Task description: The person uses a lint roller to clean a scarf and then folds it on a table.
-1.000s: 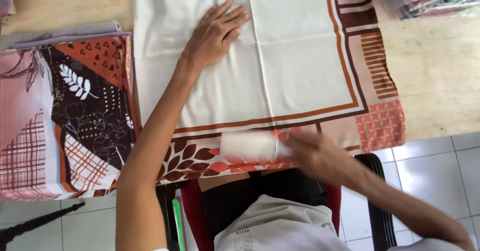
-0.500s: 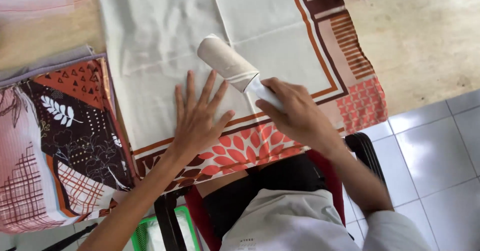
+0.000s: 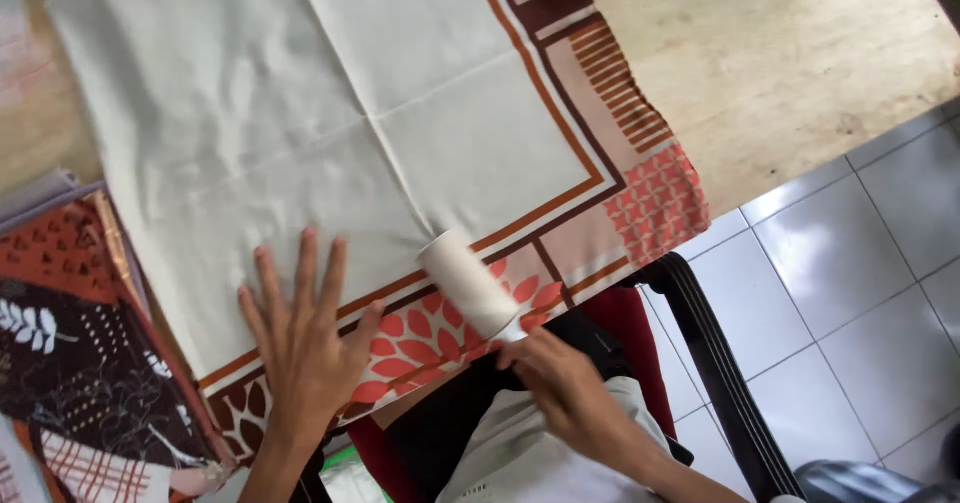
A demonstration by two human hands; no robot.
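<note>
A cream cloth (image 3: 330, 113) with a brown border and an orange leaf pattern along its hem lies spread over a wooden table (image 3: 800, 73). My left hand (image 3: 305, 338) presses flat on the cloth's near edge, fingers spread. My right hand (image 3: 565, 388) grips the handle of a white lint roller (image 3: 468, 283), whose roll rests on the patterned hem just right of my left hand.
A stack of folded patterned cloths (image 3: 70, 363) in brown, orange and pink lies at the left. A dark chair frame with a red seat (image 3: 690, 323) stands under the table edge. White floor tiles (image 3: 860, 293) fill the right side.
The roller has come back from the middle of the cloth to the near hem. My left hand has slid from the cloth's centre to the near edge.
</note>
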